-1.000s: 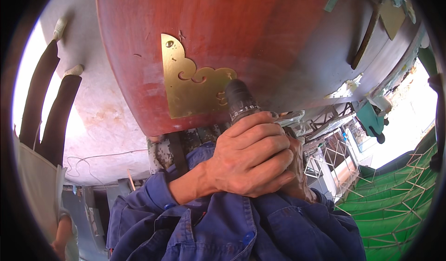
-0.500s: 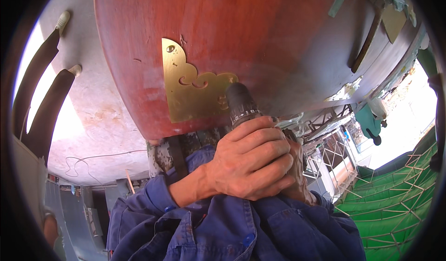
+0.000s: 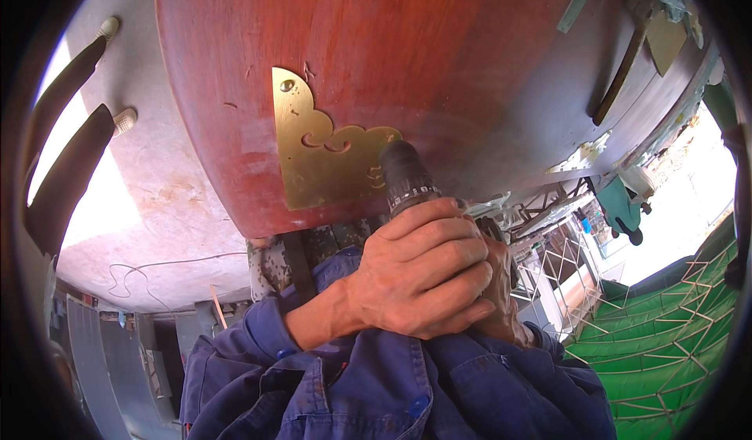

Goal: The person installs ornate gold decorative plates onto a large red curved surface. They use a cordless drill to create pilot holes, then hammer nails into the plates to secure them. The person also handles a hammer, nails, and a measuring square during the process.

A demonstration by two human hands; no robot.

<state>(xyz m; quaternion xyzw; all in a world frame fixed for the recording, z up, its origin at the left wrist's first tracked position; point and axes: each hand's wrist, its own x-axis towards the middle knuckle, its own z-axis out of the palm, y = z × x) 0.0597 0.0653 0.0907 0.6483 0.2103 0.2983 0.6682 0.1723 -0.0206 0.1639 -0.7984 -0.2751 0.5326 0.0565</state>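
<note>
A black power drill (image 3: 403,166) leans with its nose at the right tip of a gold-coloured corner plate (image 3: 321,170) with scalloped edges and curled cut-outs. The plate lies on a reddish-brown wooden panel (image 3: 392,41). My left hand (image 3: 427,272) is wrapped over the drill's body just behind the numbered collar. Behind it, my right hand (image 3: 500,299) is mostly covered and closed round the drill's rear or handle. A round-headed fastener (image 3: 287,86) sits in the plate's upper corner. The drill's nose hides its bit and whatever it touches.
Small loose screws or nails (image 3: 308,72) lie on the panel near the plate. A dark wooden strip (image 3: 623,68) and a pale green bar (image 3: 580,1) rest at the upper right. Someone's legs (image 3: 70,182) stand at the left, and a thin cable (image 3: 172,263) crosses the floor.
The drill's numbered collar has turned; the drill and both hands stay almost in place. At the left, the other person's legs have shifted slightly.
</note>
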